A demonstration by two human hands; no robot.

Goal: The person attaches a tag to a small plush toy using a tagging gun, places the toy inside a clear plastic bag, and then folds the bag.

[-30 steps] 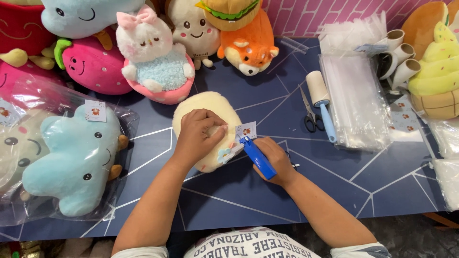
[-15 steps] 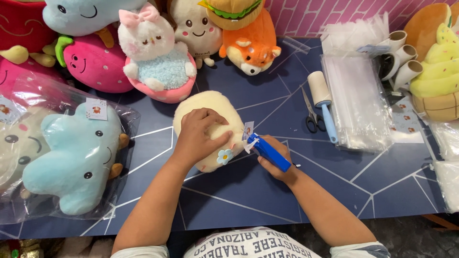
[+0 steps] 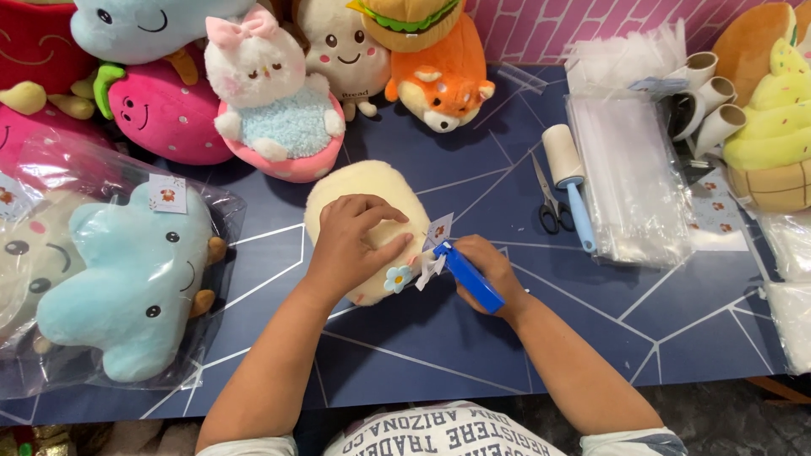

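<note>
Head view – left hand: the left hand [image 3: 359, 241] is lying palm-down on the cream plush [image 3: 365, 221], fingers spread a little and pressing flat on its top – not clamped round it.
Head view – right hand: the right hand [image 3: 488, 272] is wrapping its fingers shut around a blue tag gun [image 3: 470, 277], which is sticking out up and to the left of the fist.
Head view – plush: it is resting on the blue table [image 3: 439, 355], roughly in the middle, its long axis running from near the person toward the far toys. A small blue flower [image 3: 398, 278] is showing at its near right edge, just under the left fingertips.
Head view – tag: a small white tag [image 3: 438, 230] is standing at the gun's tip, touching the plush's right side.
Head view – key relation: the gun's long axis is pointing up-left, its tip meeting the plush's right edge between the tag and the flower; the plush is lying left of the right hand and under the left – so the right hand is nearer the tag, and the left is the one holding the plush down.
Head view – nearby: scissors [image 3: 549, 203] and a lint roller [image 3: 570, 181] are lying to the right, beside a stack of clear bags [image 3: 629, 181]. A bagged blue plush [image 3: 127, 279] is lying well to the left.
</note>
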